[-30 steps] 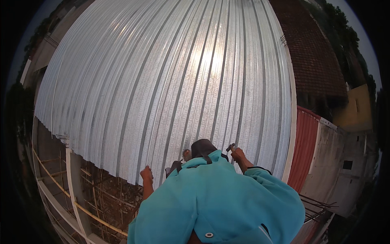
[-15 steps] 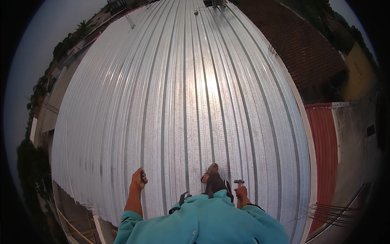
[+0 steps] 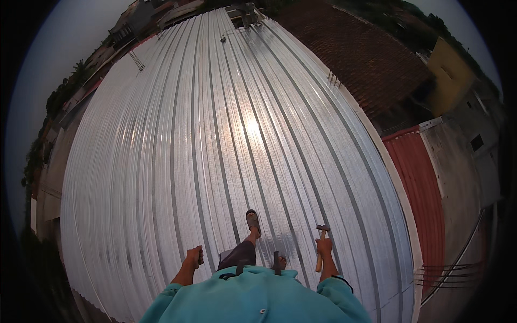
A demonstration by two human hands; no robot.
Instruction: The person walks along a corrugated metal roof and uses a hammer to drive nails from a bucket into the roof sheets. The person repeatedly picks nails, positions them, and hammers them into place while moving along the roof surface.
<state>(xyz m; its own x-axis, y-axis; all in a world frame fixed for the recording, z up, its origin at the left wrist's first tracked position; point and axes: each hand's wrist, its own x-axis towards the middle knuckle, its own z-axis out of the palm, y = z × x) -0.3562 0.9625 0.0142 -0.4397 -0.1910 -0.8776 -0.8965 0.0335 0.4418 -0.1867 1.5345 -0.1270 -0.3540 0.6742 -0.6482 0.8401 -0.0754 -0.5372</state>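
My right hand (image 3: 324, 246) is wrapped round the wooden handle of a hammer (image 3: 323, 229). The hammer's dark head sticks up past my fist, and the handle end shows below it. My left hand (image 3: 195, 256) is a closed fist held out at my left side, above the metal roof sheets (image 3: 145, 215). Whatever those fingers may hold is hidden. Neither hand touches the ribbed silver sheets. One sandalled foot (image 3: 252, 223) is planted ahead of me on the sheets, and the other foot shows partly below my shirt.
Sun glare lies mid-roof. Rebar rods (image 3: 334, 81) stick up by the right edge, beside a brown tiled roof (image 3: 350, 43) and a red metal roof (image 3: 417, 183). A small dark object (image 3: 223, 39) lies near the opening at the far end. The roof's left edge drops off.
I have stepped forward; a different foot is now in front. My right hand has lifted the hammer slightly up and forward. The left fist has swung lower, and the view has turned a little.
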